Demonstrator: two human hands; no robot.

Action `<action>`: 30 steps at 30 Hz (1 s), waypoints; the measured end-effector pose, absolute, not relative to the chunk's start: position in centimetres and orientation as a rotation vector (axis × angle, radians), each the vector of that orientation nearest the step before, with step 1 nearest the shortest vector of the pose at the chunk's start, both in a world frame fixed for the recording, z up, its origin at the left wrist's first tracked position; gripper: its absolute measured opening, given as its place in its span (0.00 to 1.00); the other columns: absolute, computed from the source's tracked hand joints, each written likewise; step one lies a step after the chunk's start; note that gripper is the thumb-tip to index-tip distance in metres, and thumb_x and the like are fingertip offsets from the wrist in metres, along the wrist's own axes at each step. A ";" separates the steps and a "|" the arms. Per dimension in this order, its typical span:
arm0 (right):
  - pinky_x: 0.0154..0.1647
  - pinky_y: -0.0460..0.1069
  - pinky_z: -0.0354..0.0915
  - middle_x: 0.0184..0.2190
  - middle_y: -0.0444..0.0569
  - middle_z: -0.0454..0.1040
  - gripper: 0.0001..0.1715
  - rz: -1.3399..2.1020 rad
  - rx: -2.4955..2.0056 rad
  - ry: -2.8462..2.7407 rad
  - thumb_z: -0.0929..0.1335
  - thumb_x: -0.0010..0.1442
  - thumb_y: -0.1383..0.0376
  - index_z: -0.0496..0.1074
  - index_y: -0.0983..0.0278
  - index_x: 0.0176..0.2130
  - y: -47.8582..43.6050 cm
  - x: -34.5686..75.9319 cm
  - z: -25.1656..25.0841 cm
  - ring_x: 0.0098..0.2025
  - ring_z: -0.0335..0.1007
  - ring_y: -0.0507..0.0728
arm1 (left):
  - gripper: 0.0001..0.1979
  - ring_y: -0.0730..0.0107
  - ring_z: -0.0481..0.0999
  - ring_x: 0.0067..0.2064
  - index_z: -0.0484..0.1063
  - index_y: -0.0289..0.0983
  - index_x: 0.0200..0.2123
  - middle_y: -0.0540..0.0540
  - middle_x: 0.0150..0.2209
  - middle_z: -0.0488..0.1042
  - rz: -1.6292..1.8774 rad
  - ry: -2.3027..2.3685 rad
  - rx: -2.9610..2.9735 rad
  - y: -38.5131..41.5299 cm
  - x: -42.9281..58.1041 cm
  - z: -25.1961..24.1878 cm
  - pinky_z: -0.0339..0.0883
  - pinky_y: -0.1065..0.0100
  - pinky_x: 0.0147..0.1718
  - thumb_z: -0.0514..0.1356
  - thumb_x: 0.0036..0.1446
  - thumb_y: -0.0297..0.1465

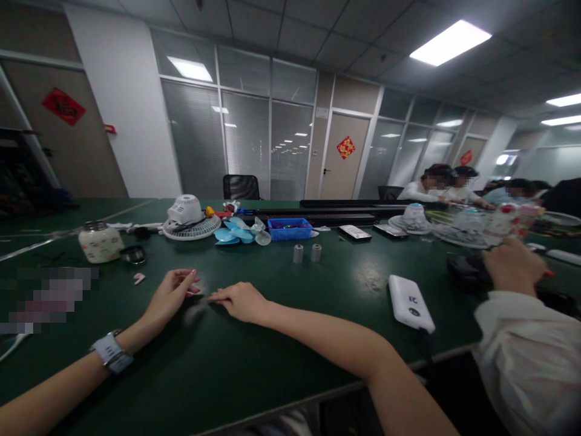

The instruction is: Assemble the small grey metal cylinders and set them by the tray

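Observation:
Over the green table (272, 387), my left hand (173, 294) has its thumb and fingers drawn together. A tiny pale and dark bit shows at its fingertips, too small to name. My right hand (241, 302) lies just to the right, its fingers stretched out toward the left hand with the tips at the tabletop. A narrow gap separates the two hands. To the left of my left hand rests a small pink piece (138, 278). Two metal cylinders (298, 254) stand upright beyond my right hand.
Farther back are a white fan base (185, 212), light-blue fan blades (236, 231) and a blue bin (289, 229). A patterned jar (100, 243) stands left beside a dark lid (133, 254). A white power bank (411, 303) lies right, near a co-worker's hand (515, 266).

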State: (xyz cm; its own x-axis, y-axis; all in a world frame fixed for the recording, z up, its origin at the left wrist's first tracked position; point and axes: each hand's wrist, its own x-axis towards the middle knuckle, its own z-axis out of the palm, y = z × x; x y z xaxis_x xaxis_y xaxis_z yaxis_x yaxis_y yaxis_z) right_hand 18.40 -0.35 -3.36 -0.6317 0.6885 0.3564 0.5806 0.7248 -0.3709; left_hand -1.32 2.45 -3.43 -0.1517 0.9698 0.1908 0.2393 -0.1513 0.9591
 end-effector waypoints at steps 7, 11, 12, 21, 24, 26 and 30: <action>0.52 0.51 0.63 0.46 0.45 0.77 0.16 0.010 -1.026 -2.224 0.64 0.64 0.63 0.73 0.58 0.50 -0.9 27.3 -1.8 0.47 0.73 0.55 | 0.20 0.64 0.78 0.31 0.65 0.38 0.39 0.45 0.36 0.76 1.312 1.432 1.461 2.1 -1.4 -3.1 0.73 0.63 0.31 0.61 0.49 0.46; 0.50 0.53 0.65 0.44 0.47 0.78 0.15 -0.226 -1.421 -1.685 0.65 0.63 0.61 0.75 0.58 0.47 1.9 36.4 -0.4 0.44 0.74 0.58 | 0.24 0.63 0.78 0.32 0.65 0.37 0.40 0.44 0.36 0.76 1.285 1.425 1.550 2.2 -1.4 -3.3 0.73 0.62 0.32 0.61 0.48 0.50; 0.49 0.52 0.65 0.44 0.47 0.78 0.15 -0.248 -1.481 -1.596 0.65 0.63 0.61 0.76 0.58 0.46 2.8 38.2 -0.3 0.44 0.75 0.59 | 0.26 0.63 0.78 0.32 0.65 0.37 0.40 0.44 0.36 0.76 1.281 1.420 1.568 2.3 -1.4 -3.3 0.73 0.62 0.32 0.61 0.48 0.51; 0.44 0.48 0.67 0.38 0.45 0.80 0.12 -0.215 -1.527 -1.545 0.67 0.60 0.62 0.78 0.59 0.42 6.5 42.6 -2.1 0.40 0.76 0.57 | 0.30 0.64 0.77 0.31 0.65 0.37 0.42 0.44 0.36 0.77 1.246 1.412 1.645 3.1 -1.9 -4.4 0.70 0.62 0.33 0.59 0.47 0.55; 0.44 0.48 0.67 0.39 0.46 0.79 0.13 -0.228 -1.555 -1.529 0.66 0.60 0.61 0.78 0.59 0.42 6.6 42.5 -2.0 0.40 0.76 0.57 | 0.30 0.64 0.77 0.32 0.65 0.37 0.43 0.43 0.37 0.77 1.220 1.415 1.661 3.5 -2.2 -4.7 0.70 0.62 0.33 0.59 0.47 0.55; 0.44 0.48 0.67 0.40 0.45 0.79 0.13 -0.234 -1.592 -1.544 0.66 0.61 0.61 0.78 0.59 0.42 6.6 42.4 -1.8 0.41 0.76 0.57 | 0.30 0.64 0.77 0.32 0.65 0.36 0.43 0.42 0.37 0.77 1.216 1.406 1.663 3.6 -2.3 -4.8 0.71 0.61 0.33 0.59 0.47 0.55; 0.46 0.50 0.66 0.41 0.47 0.79 0.14 -0.289 -1.724 -1.600 0.64 0.62 0.60 0.78 0.58 0.42 6.1 42.1 -1.6 0.42 0.75 0.59 | 0.30 0.63 0.77 0.32 0.65 0.36 0.42 0.44 0.35 0.77 1.214 1.407 1.676 3.6 -2.3 -4.8 0.70 0.61 0.34 0.59 0.47 0.55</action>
State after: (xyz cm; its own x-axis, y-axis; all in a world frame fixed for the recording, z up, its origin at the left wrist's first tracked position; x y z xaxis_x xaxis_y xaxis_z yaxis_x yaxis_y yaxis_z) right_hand 42.08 6.14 -1.60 0.1921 0.7582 0.6231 0.9282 0.0657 -0.3662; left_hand -2.27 3.59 -4.78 0.0060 0.9682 0.2503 0.3891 -0.2328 0.8913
